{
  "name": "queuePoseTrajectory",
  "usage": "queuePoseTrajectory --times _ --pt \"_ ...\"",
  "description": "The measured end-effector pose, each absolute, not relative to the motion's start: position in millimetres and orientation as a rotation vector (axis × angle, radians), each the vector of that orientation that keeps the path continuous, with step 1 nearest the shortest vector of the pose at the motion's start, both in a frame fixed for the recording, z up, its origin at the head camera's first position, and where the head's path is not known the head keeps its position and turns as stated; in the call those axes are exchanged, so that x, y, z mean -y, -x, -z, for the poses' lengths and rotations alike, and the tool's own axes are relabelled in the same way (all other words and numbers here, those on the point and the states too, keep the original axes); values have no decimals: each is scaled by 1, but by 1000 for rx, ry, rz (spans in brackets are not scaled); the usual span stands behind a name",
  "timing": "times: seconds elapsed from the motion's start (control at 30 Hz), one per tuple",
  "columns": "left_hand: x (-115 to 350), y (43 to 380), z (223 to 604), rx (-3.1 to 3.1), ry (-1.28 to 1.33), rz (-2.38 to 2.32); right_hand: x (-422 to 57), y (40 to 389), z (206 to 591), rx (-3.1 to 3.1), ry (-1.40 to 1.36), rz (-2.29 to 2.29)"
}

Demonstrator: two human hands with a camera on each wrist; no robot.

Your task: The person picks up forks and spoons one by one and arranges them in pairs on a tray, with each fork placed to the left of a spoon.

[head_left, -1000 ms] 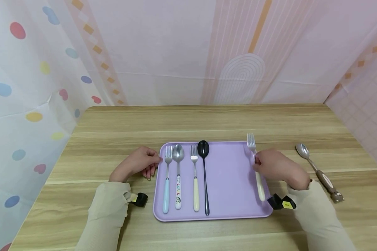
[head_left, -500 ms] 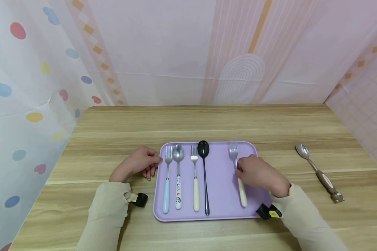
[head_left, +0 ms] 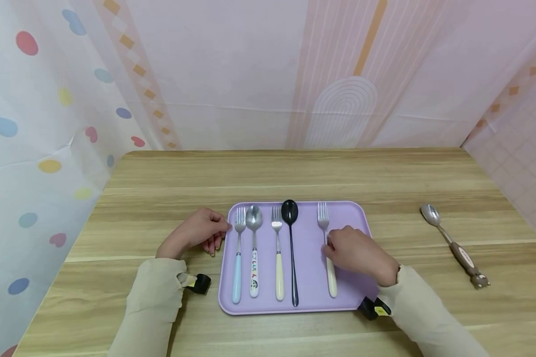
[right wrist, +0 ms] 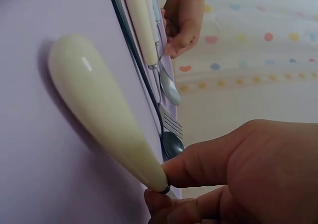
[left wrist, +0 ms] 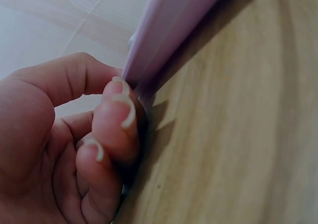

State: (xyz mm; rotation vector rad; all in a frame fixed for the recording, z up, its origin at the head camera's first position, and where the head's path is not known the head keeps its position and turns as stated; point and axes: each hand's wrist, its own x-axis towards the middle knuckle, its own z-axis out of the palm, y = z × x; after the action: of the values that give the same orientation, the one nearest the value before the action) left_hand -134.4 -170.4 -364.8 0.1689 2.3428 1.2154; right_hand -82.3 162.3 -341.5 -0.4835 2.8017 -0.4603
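My right hand (head_left: 355,250) pinches a cream-handled fork (head_left: 332,282) between thumb and fingers, near where handle meets neck. The fork lies along the right half of a lilac tray (head_left: 350,213), tines pointing away from me; its handle (right wrist: 102,110) is close over the tray surface in the right wrist view. At the tray's left rim (left wrist: 154,35), my left hand (head_left: 198,230) pinches the edge with thumb and fingertips. Left of the held fork lie a black long-handled spoon (head_left: 293,267), another cream-handled fork (head_left: 279,277), a spoon with a patterned white handle (head_left: 254,272) and a blue-handled fork (head_left: 236,280).
A spoon with a brown animal-shaped handle (head_left: 462,258) lies on the wooden table (head_left: 295,173) right of the tray. Behind the table hangs a patterned curtain (head_left: 232,74), which also covers the left side.
My right hand has carried the cream-handled fork leftward from the tray's right edge to a spot nearer the black spoon. My left hand has stayed at the rim.
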Motion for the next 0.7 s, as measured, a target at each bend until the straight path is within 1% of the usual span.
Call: queuePoseTrajectory --times 0.7 --pt "170 135 366 -2338 -171 -1219 -153 78 347 -2822 419 483"
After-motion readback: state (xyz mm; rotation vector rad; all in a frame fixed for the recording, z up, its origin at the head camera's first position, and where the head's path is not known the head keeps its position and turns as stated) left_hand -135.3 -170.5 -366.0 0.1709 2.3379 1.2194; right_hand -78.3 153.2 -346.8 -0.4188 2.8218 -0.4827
